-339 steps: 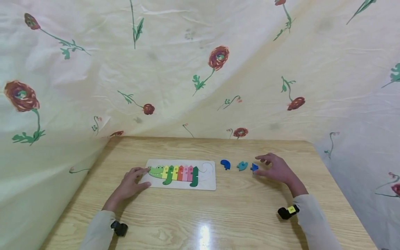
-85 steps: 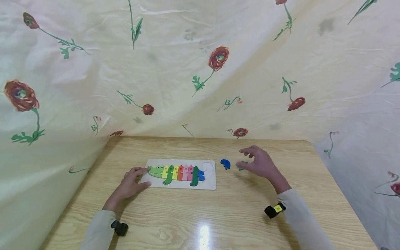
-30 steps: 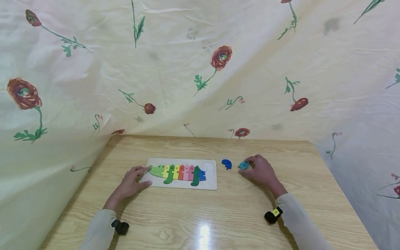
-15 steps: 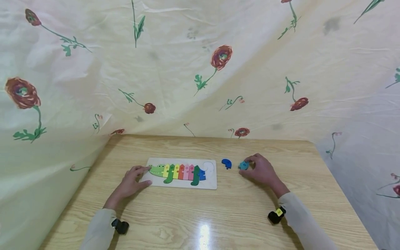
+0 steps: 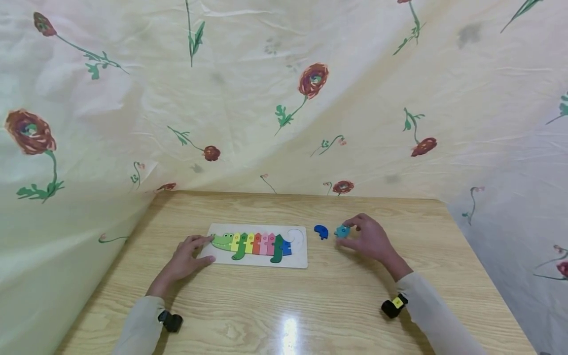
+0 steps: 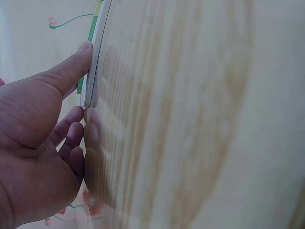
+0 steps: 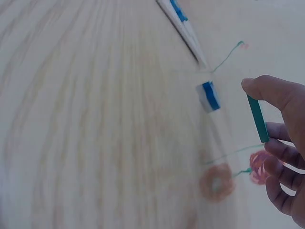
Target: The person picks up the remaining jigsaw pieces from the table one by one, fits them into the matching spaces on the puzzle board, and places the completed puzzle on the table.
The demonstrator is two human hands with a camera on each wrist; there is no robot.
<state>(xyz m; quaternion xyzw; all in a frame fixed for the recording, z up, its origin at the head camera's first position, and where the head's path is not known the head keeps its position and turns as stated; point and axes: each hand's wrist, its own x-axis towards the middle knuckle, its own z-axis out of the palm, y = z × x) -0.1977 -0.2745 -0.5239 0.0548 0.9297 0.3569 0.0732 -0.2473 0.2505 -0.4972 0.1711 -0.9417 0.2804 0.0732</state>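
In the head view a pale puzzle board [image 5: 293,260] lies flat, bearing a crocodile of coloured pieces with a green head [image 5: 222,241]. A blue puzzle piece [image 5: 286,248] sits beside the dark green leg piece; the outline of a curled tail shows bare to its right. My left hand [image 5: 186,259] rests at the board's left end, thumb on its near edge and index finger by the head. My right hand [image 5: 372,239] pinches a teal puzzle piece [image 7: 258,118] between thumb and fingers, held off the table in the right wrist view. A curved dark blue puzzle piece [image 5: 321,231] lies just left of it.
The wooden table [image 5: 266,310] spreads below and around the board. A flowered cloth [image 5: 248,108] hangs behind it and along both sides. Each wrist carries a small black camera [image 5: 170,321].
Since the oldest frame, the straight-edged blue piece has gone from the table into the board. My right hand has taken hold of the teal piece and raised it slightly leftward. The left hand stays put.
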